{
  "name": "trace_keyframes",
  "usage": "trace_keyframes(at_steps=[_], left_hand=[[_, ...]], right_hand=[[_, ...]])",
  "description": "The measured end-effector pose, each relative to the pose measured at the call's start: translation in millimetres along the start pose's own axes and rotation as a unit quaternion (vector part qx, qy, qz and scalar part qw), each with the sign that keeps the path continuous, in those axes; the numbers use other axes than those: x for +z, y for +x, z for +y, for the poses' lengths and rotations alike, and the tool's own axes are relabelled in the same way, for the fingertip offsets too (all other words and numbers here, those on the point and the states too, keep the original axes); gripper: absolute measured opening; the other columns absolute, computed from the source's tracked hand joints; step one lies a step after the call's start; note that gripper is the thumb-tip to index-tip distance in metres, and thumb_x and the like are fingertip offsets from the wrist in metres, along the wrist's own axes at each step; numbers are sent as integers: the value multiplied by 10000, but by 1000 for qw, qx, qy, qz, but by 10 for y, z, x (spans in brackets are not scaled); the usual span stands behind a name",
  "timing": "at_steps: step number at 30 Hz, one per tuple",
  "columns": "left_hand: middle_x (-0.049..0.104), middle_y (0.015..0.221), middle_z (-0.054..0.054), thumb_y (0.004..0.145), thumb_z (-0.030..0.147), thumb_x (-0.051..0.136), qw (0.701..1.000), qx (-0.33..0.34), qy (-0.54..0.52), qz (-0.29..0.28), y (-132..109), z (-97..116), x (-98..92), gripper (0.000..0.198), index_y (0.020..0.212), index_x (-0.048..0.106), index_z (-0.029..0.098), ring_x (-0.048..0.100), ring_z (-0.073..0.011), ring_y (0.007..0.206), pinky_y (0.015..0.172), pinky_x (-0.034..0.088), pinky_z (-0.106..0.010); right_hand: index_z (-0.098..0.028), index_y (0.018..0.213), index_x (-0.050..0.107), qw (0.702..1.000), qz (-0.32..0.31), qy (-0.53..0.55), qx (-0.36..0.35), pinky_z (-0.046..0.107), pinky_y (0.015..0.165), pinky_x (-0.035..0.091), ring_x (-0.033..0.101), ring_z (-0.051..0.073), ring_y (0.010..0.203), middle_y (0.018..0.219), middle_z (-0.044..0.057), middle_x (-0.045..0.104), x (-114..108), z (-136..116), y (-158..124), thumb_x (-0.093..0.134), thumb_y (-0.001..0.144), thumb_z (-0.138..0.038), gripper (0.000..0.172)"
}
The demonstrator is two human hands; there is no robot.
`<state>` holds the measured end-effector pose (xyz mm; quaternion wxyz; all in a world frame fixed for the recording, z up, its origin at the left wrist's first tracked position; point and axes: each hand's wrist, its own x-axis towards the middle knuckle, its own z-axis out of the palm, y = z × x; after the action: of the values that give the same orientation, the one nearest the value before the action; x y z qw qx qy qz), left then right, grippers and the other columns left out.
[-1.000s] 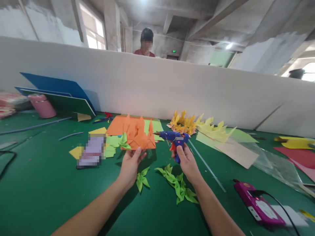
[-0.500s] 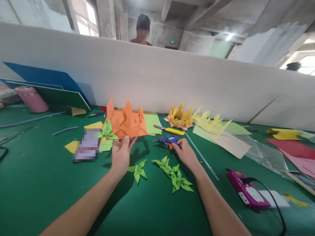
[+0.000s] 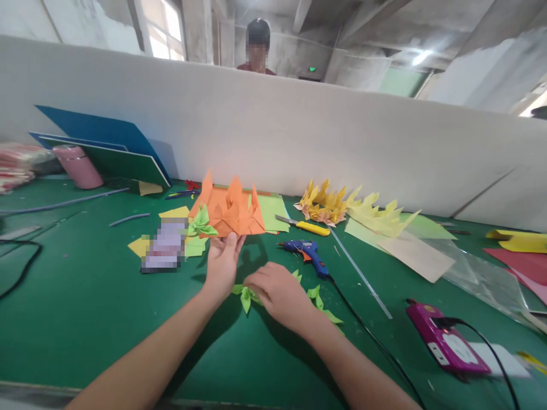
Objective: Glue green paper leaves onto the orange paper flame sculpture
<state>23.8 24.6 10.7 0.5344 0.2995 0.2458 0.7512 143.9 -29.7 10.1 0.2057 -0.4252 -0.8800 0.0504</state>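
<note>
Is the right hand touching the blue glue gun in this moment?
Apart: the head view shows green tabletop between the right hand and the blue glue gun.

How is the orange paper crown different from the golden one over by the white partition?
The orange paper crown is held up in the left hand, while the golden crown sits on the green table. The orange crown is plain bright orange, with a green paper flower at its left end; the golden crown is yellow-gold, with pinkish-tan pieces along its bottom. Both have pointed tips standing up.
</note>
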Motion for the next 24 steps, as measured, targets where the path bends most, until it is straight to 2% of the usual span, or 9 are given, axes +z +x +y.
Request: trace_keyframes(at_steps=[1,3,6,10,15,17,19,22,24], left_hand=[[660,802,32,586,295,797,1000,-3,-1,-3,-6,9,8,354,600,460,186,625,-175,989,1007,411,-427],[660,836,20,603,275,786,1000,-10,-4,-10,-18,26,21,336,616,463,184,616,-184,1009,1016,396,-443],[658,831,21,601,268,787,1000,-20,-7,-18,-34,34,24,350,604,448,181,625,-176,969,1023,385,-461],[615,675,58,592,261,790,999,-33,-5,-25,-46,22,-2,395,554,405,180,641,-145,843,1001,408,-460],[677,863,11,608,275,775,998,-56,16,-35,-64,11,-9,275,752,549,213,620,-196,984,969,428,-464],[683,913,-6,604,285,777,998,-54,20,-36,-68,6,-7,280,759,555,214,612,-210,1015,965,432,-461],[684,920,-9,605,284,777,998,-50,20,-39,-68,2,-9,271,714,540,209,611,-213,1021,960,437,-458],[674,801,15,598,269,781,998,-47,16,-35,-60,2,-20,316,607,474,195,634,-195,954,947,453,-449],[653,725,36,587,265,787,998,-50,15,-28,-57,4,-24,341,585,455,191,646,-177,895,942,461,-442]], right_hand=[[-179,917,647,1000,1,-6,28,301,694,388,537,188,754,787,46,653,42,-53,20,501,889,-204,151],[-157,978,634,996,0,-14,87,314,693,397,544,211,793,820,69,651,101,-113,47,563,860,-335,225],[-162,1023,636,993,-42,-11,107,315,707,411,546,222,846,859,74,636,119,-120,54,639,800,-375,308],[-206,994,663,997,-77,2,30,300,748,409,526,193,848,917,56,614,73,-58,26,589,826,-177,186],[-203,900,672,993,-86,41,-69,274,783,404,522,162,866,975,30,617,27,-4,-4,482,733,51,358],[-168,919,650,997,-56,46,-37,278,793,409,528,169,886,956,49,613,12,-24,-6,488,757,24,299],[-143,954,631,999,-31,30,30,303,781,419,533,194,886,927,73,606,1,-56,-7,527,819,-96,177],[-163,1020,626,994,-64,16,81,331,760,430,548,218,874,932,81,611,8,-88,-12,608,822,-296,239],[-193,1050,626,993,-91,22,76,321,764,430,557,208,880,938,69,618,33,-88,-17,616,821,-288,247]])
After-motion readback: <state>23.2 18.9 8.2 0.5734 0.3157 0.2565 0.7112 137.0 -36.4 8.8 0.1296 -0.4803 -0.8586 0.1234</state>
